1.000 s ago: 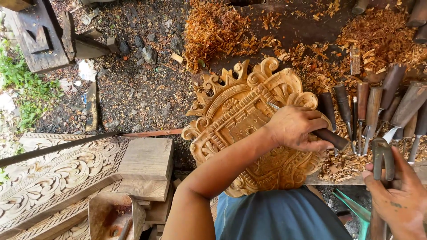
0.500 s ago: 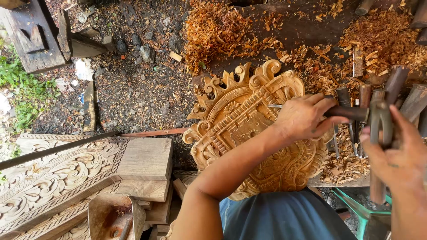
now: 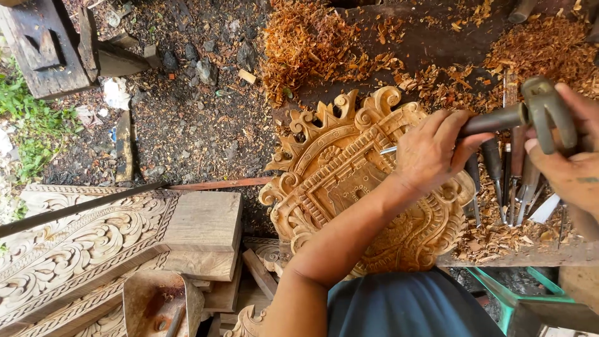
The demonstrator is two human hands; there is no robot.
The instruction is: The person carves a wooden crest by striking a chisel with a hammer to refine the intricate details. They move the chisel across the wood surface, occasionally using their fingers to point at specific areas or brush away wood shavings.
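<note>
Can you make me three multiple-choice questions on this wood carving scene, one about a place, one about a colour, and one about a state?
1. Where do the spare chisels lie?
A. right of the carved panel
B. on the grass
C. inside the rusty scoop

2. What colour are the wood shavings?
A. blue
B. orange-brown
C. white

3. What is the left hand doing?
A. resting open on the ground
B. gripping a chisel
C. holding a scoop

Answers:
1. A, they lie in a row on the bench by the carved panel.
2. B, the heap beyond the panel is orange-brown.
3. B, its fingers are shut round the chisel, whose tip meets the panel, while the right hand holds a mallet.
</note>
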